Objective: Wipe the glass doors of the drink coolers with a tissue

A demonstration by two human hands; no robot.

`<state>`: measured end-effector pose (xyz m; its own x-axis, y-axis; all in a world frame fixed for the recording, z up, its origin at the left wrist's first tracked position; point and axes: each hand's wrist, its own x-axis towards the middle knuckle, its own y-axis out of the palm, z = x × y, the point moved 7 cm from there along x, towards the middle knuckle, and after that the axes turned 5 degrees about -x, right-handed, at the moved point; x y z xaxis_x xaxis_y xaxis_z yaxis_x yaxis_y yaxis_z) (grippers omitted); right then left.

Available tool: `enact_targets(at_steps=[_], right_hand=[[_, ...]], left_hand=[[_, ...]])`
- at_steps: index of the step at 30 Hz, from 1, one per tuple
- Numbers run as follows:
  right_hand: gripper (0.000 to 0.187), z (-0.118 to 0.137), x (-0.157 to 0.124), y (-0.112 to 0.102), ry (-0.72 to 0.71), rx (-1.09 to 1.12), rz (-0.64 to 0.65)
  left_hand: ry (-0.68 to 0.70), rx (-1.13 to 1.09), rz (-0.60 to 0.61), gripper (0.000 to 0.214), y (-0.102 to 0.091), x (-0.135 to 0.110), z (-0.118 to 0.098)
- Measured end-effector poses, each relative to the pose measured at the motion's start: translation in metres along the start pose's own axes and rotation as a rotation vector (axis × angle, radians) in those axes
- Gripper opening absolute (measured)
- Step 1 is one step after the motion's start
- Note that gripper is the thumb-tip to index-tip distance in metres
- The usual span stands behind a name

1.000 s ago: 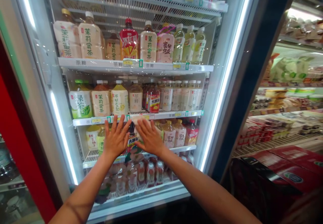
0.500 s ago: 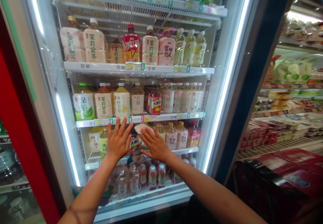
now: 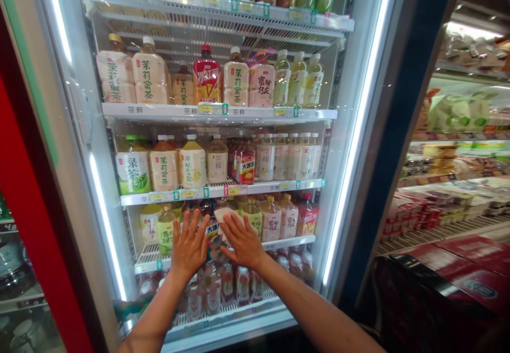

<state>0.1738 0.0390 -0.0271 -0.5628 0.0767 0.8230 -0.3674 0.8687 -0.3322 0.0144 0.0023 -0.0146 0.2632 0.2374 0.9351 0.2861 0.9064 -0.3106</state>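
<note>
My left hand (image 3: 190, 249) lies flat with fingers spread, apparently on the glass door (image 3: 223, 332) of a lit drinks cooler, and holds nothing. To its right, my right hand (image 3: 243, 241) has a white cloth (image 3: 224, 214) under its outstretched fingers, held flat against the glass. Part of the cloth is hidden by that hand. Both hands are in front of the lower bottle shelf. Behind the pane, a green-labelled bottle (image 3: 166, 229) shows left of my left hand, and pale-labelled bottles (image 3: 271, 220) show right of my right hand.
Shelves of bottled drinks (image 3: 207, 74) fill the cooler, with price tags along their edges. A red frame (image 3: 24, 194) stands at the left. On the right are an open chilled display (image 3: 450, 199) and red boxes (image 3: 470, 268) low down.
Both hands have slid down a little over the glass, and the cloth has moved down with my right hand. The view has shifted slightly.
</note>
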Motion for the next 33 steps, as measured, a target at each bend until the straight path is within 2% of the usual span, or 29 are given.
enact_targets(at_steps=[2, 3, 5, 8, 10, 12, 15, 17, 19, 23, 25, 27, 31, 33], right_hand=[[0.076, 0.019, -0.018, -0.002, -0.082, 0.015, 0.001], [0.074, 0.021, -0.018, -0.003, -0.091, 0.016, 0.005], [0.075, 0.011, 0.0, -0.002, -0.038, 0.005, 0.017], [0.08, -0.014, 0.038, 0.005, 0.12, -0.022, 0.032], [0.081, -0.015, 0.044, 0.012, 0.178, -0.028, 0.03], [0.08, 0.0, 0.027, 0.015, 0.168, -0.02, 0.015], [0.076, 0.031, -0.014, 0.011, 0.093, 0.001, -0.01], [0.074, 0.036, -0.025, 0.006, 0.067, 0.009, -0.017], [0.076, 0.019, -0.011, 0.001, 0.117, 0.002, -0.017], [0.083, -0.037, 0.043, 0.0, 0.321, -0.033, -0.026], [0.083, -0.042, 0.048, 0.002, 0.345, -0.037, -0.034], [0.082, -0.024, 0.03, 0.002, 0.302, -0.032, -0.043], [0.079, 0.029, -0.022, -0.005, 0.196, -0.015, -0.057], [0.08, 0.031, -0.019, -0.007, 0.217, -0.015, -0.056]], left_hand=[[-0.005, -0.007, 0.005, 0.073, 0.002, -0.006, 0.0], [-0.006, -0.011, 0.007, 0.073, 0.003, -0.009, 0.0], [-0.007, -0.018, 0.011, 0.074, 0.005, -0.015, 0.0], [-0.007, -0.024, 0.019, 0.074, 0.007, -0.02, 0.0], [-0.01, -0.023, 0.023, 0.073, 0.009, -0.022, 0.0], [-0.014, -0.02, 0.025, 0.073, 0.01, -0.023, 0.001], [-0.015, -0.016, 0.03, 0.073, 0.011, -0.023, 0.001], [-0.012, -0.016, 0.031, 0.073, 0.01, -0.023, 0.001], [-0.01, -0.019, 0.027, 0.073, 0.009, -0.022, 0.001], [-0.008, -0.019, 0.019, 0.074, 0.008, -0.022, 0.0], [-0.006, -0.017, 0.016, 0.074, 0.008, -0.022, 0.0], [-0.007, -0.015, 0.016, 0.075, 0.009, -0.022, 0.0], [-0.007, -0.015, 0.021, 0.074, 0.008, -0.022, 0.0], [-0.004, -0.018, 0.017, 0.073, 0.007, -0.021, 0.0]])
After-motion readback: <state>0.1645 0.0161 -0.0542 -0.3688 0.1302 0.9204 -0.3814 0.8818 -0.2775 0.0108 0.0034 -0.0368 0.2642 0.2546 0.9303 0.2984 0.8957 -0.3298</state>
